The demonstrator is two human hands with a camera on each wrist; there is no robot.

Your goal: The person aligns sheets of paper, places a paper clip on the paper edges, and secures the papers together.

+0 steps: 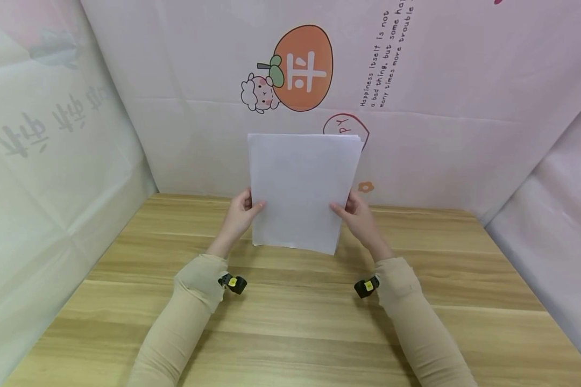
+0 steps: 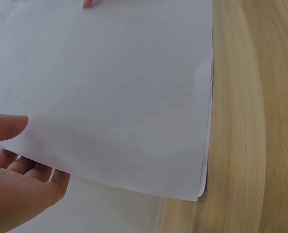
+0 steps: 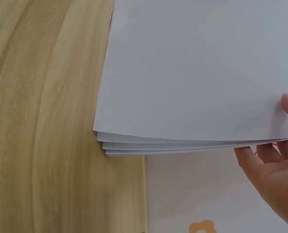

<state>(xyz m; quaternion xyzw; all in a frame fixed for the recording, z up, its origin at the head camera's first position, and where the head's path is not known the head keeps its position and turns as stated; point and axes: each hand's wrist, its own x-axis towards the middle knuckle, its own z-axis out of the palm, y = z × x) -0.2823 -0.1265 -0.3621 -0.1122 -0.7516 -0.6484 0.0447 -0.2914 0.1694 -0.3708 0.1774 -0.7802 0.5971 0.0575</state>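
Note:
A stack of white paper sheets [image 1: 300,188] is held up, tilted towards me, between both hands. My left hand [image 1: 240,215] grips its left edge, the thumb on the front face and the fingers behind. On the opposite edge my right hand [image 1: 360,217] pinches the sheets the same way. In the right wrist view the sheets [image 3: 197,73] fan apart slightly at the lower corner, several layers showing. The left wrist view shows the paper [image 2: 124,97] with its edges nearly lined up. The visible front sheet is blank.
A wood-grain table [image 1: 290,322] lies under the hands. Behind it hangs a pale printed cloth [image 1: 198,134] with an orange fruit drawing [image 1: 304,67] and lettering. More cloth [image 1: 43,177] closes off the left side, and another panel [image 1: 557,215] the right.

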